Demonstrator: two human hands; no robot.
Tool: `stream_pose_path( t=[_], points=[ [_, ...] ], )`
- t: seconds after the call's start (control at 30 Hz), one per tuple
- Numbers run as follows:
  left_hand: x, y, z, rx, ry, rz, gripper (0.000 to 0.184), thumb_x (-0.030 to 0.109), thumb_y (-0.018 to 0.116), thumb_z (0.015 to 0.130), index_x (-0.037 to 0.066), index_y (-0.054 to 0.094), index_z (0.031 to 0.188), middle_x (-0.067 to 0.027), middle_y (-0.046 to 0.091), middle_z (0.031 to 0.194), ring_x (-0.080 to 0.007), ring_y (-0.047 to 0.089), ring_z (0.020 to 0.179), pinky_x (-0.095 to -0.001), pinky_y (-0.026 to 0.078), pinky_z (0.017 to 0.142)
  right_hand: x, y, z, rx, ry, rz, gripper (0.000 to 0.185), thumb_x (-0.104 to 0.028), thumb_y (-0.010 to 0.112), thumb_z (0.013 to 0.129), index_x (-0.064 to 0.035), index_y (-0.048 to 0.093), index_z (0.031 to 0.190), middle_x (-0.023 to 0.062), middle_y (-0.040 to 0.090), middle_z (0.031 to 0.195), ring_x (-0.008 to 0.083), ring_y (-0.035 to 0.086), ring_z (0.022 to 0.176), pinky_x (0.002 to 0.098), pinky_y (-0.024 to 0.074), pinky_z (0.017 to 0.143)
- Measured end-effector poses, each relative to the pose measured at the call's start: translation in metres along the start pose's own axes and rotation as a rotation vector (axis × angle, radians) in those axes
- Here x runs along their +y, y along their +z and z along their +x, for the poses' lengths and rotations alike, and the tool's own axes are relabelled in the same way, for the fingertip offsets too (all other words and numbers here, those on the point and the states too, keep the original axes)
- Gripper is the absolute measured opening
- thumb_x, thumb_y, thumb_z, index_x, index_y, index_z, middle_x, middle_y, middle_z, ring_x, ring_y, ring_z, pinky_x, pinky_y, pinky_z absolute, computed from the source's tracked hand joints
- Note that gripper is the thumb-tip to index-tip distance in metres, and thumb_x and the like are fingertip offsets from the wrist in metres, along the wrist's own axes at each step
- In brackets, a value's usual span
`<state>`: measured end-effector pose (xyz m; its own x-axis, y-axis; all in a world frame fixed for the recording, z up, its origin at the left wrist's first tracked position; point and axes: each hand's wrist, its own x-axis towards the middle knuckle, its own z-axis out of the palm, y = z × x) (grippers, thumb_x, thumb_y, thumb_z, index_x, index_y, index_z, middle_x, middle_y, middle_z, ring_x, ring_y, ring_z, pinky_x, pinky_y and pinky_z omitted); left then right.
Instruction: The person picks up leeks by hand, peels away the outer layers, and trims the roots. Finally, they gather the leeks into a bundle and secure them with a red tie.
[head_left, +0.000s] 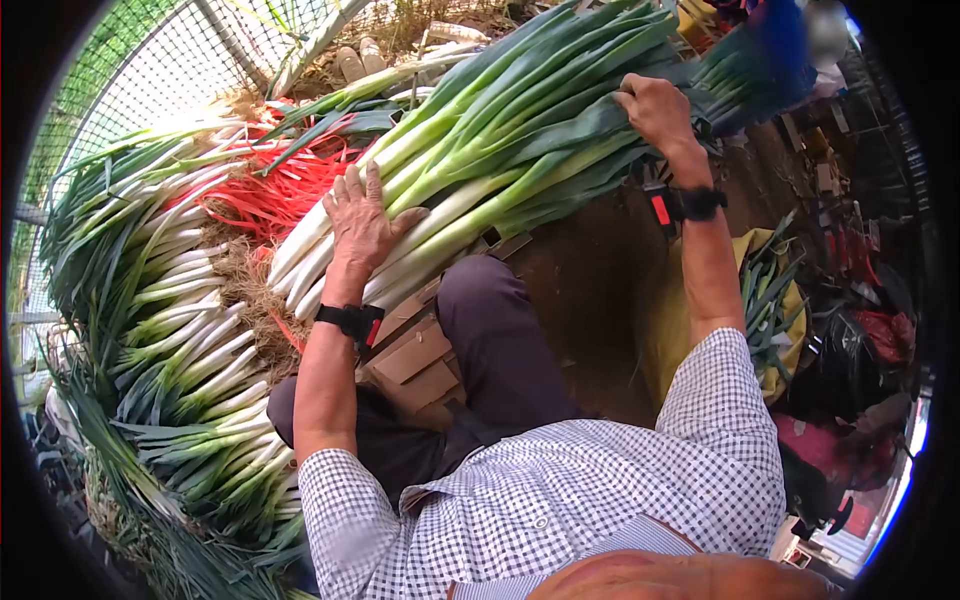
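A large bundle of leeks [500, 150] lies slantwise in front of me, white stems toward the lower left and green leaves toward the upper right. My left hand [365, 228] rests on the white stems with its fingers spread. At the leafy end, my right hand [655, 112] has its fingers curled onto the leek leaves [590, 120]; the fingertips are partly hidden. Red plastic strips [285, 185] lie in a heap just left of the bundle, behind my left hand.
Many more leeks [190, 330] lie in a row along the left, roots inward. Flattened cardboard [415, 355] is beside my knee. A yellow sack [755, 260] with green leaves stands at the right, near dark plastic bags [850, 350]. Wire mesh [150, 75] borders the upper left.
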<state>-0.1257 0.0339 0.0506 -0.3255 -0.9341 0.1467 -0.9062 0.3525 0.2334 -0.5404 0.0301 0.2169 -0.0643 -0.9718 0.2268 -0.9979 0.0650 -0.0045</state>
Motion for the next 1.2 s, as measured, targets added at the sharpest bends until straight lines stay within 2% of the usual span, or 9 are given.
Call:
stream_pose_path(
  t=[0.13,0.2,0.23,0.3,0.57,0.67,0.8,0.93,1.2],
  points=[
    [-0.001,0.004,-0.002,0.004,0.01,-0.005,0.111,0.08,0.055,0.079,0.001,0.03,0.153,-0.031,0.028,0.153,-0.0478,0.025,0.143,-0.0623,0.015,0.115,-0.099,0.018,0.012,0.493,-0.521,0.285,0.021,-0.032,0.062,0.095,-0.0147,0.073,0.1,0.0107,0.07,0.105,0.0304,0.064,0.104,0.0428,0.049,0.092],
    [-0.004,0.011,-0.004,0.02,0.011,-0.018,0.109,0.08,0.053,0.08,0.001,0.03,0.152,-0.0305,0.028,0.154,-0.0481,0.026,0.142,-0.062,0.014,0.115,-0.132,0.066,0.022,0.449,-0.67,0.158,0.028,-0.035,0.059,0.096,-0.0133,0.072,0.108,0.0092,0.064,0.123,0.0286,0.058,0.119,0.0445,0.0375,0.109],
    [-0.005,0.017,-0.009,0.031,0.01,-0.03,0.108,0.08,0.051,0.081,0.001,0.031,0.152,-0.0302,0.029,0.154,-0.0483,0.026,0.142,-0.0619,0.014,0.115,-0.127,0.091,0.013,0.105,-0.712,-0.031,0.038,-0.04,0.054,0.098,-0.01,0.069,0.116,0.0101,0.059,0.132,0.0279,0.051,0.127,0.0465,0.0282,0.115],
    [-0.008,0.014,-0.006,0.068,0.018,0.003,0.104,0.079,0.047,0.083,0.001,0.035,0.15,-0.0292,0.035,0.151,-0.0459,0.031,0.141,-0.0599,0.018,0.114,-0.132,0.105,0.027,0.237,-0.659,0.029,0.042,-0.042,0.051,0.099,-0.0092,0.066,0.121,0.0116,0.06,0.131,0.0285,0.052,0.127,0.0449,0.0297,0.114],
    [-0.011,0.011,0.038,0.065,-0.134,-0.233,0.085,0.072,0.046,0.09,-0.002,0.053,0.13,-0.0254,0.058,0.128,-0.039,0.054,0.121,-0.0508,0.035,0.102,-0.13,0.093,0.025,0.049,-0.645,0.006,0.044,-0.042,0.049,0.1,-0.0059,0.067,0.119,0.0148,0.059,0.132,0.03,0.051,0.128,0.0452,0.0295,0.114],
    [-0.014,0.022,0.036,0.146,-0.118,-0.231,0.081,0.07,0.046,0.091,-0.002,0.055,0.126,-0.0253,0.061,0.122,-0.0389,0.055,0.117,-0.0508,0.036,0.1,-0.141,0.096,0.058,0.149,-0.802,-0.022,0.055,-0.052,0.048,0.099,-0.0045,0.063,0.123,0.0162,0.054,0.139,0.033,0.046,0.132,0.046,0.0281,0.116],
    [-0.007,0.013,0.027,0.138,-0.124,-0.235,0.078,0.068,0.046,0.092,-0.001,0.056,0.128,-0.0233,0.064,0.117,-0.0381,0.058,0.113,-0.0491,0.038,0.098,-0.169,0.097,0.089,-0.384,-0.617,-0.015,0.068,-0.061,0.044,0.098,-0.0039,0.056,0.134,0.0188,0.053,0.14,0.033,0.047,0.133,0.0414,0.0319,0.114],
    [-0.005,0.011,0.025,0.138,-0.133,-0.27,0.074,0.065,0.049,0.092,-0.001,0.057,0.126,-0.0215,0.065,0.116,-0.036,0.058,0.112,-0.0474,0.038,0.098,-0.162,0.102,0.09,-0.461,-0.586,-0.004,0.068,-0.061,0.046,0.097,-0.0014,0.06,0.126,0.0224,0.059,0.129,0.0357,0.054,0.123,0.0424,0.039,0.107],
    [-0.004,0.004,0.027,0.215,-0.098,-0.295,0.065,0.052,0.065,0.087,-0.003,0.058,0.12,-0.0192,0.058,0.118,-0.0337,0.053,0.114,-0.0477,0.035,0.102,-0.155,0.117,0.085,-0.199,-0.714,0.001,0.067,-0.057,0.048,0.097,-0.0001,0.058,0.13,0.018,0.061,0.129,0.0345,0.055,0.122,0.0422,0.0403,0.107]
  ],
)
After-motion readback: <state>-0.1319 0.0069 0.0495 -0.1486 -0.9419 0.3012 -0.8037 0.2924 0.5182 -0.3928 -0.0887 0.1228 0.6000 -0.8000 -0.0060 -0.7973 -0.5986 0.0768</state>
